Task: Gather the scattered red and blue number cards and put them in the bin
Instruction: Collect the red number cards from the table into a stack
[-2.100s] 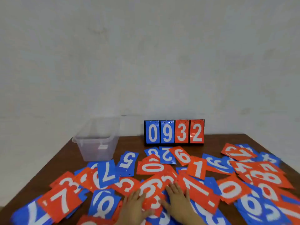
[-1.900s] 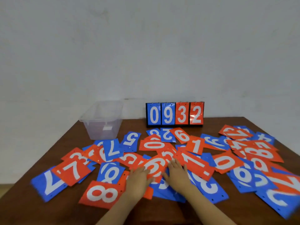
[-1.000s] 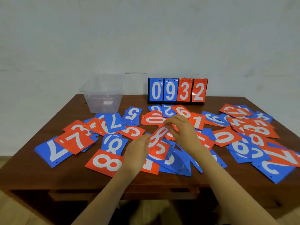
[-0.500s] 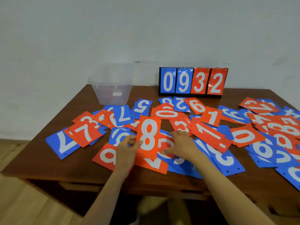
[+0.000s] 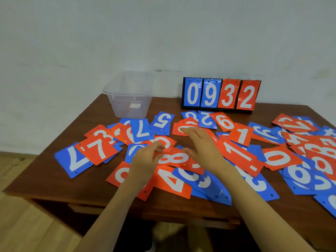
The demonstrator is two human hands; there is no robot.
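Since half a second ago, the red plastic card printed with a white 8 (image 5: 177,159) has swung from upright to lying over on its side, and the right hand (image 5: 203,144) has gone forward from the near pile toward the middle of the brown wooden desk (image 5: 45,182).

The left hand (image 5: 145,161) pinches the 8 card by its left end, just above the heap near the desk's near edge. The right hand is spread, fingers straight, over a red card with a white 0 (image 5: 176,130); whether it touches is unclear.

The cards look thin, glossy and heavily overlapped, so dragging one will likely pull its neighbours along. A curled blue card (image 5: 218,193) at the near edge could be swept off. Held by one end only, the 8 may droop or slip.

Its long axis runs roughly along the near edge, its free end pointing right. The clear plastic bin (image 5: 127,106) waits at the far left corner, well apart.
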